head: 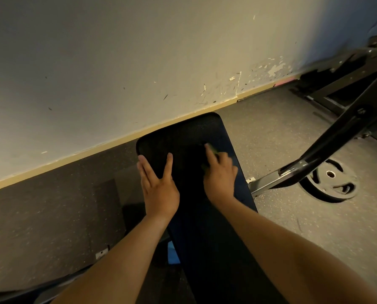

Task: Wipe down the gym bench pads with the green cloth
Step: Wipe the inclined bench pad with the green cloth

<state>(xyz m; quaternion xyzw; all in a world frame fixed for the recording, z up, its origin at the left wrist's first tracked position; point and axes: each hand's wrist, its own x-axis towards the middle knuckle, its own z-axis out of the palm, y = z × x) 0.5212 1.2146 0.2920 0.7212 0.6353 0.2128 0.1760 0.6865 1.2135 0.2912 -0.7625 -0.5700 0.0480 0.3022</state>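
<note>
Green cloth (215,152), where have you got it? I can hardly see it.

It is bunched under my right hand (220,174), just right of the middle of the frame. Only a sliver of green shows past my knuckles and another by the forefinger. It lies on the bench pad (183,137), close to the pad's far, rounded end.

How are those fingers set?

The forefinger lies stretched forward along the cloth. The others look bent down over it, gathering it into the palm, though the blur hides exactly how. I judge that hold suits rubbing: the palm bears down and the bent fingers stop the cloth slipping out.

And the other hand?

My left hand (159,185) lies flat on the pad's left edge, fingers straight and fanned apart, thumb well away from the rest, holding nothing. I'd say it is there to brace me and steady the bench while the right one scrubs.

How much is left to do?

I can't tell from the black surface which parts are clean. The cloth sits at the end nearest the wall (117,62), so the long stretch running to the bottom of the frame between my forearms probably waits.

Anything in the way?

A weight plate (330,183) lies on the floor at right, well apart from the pad.
</note>
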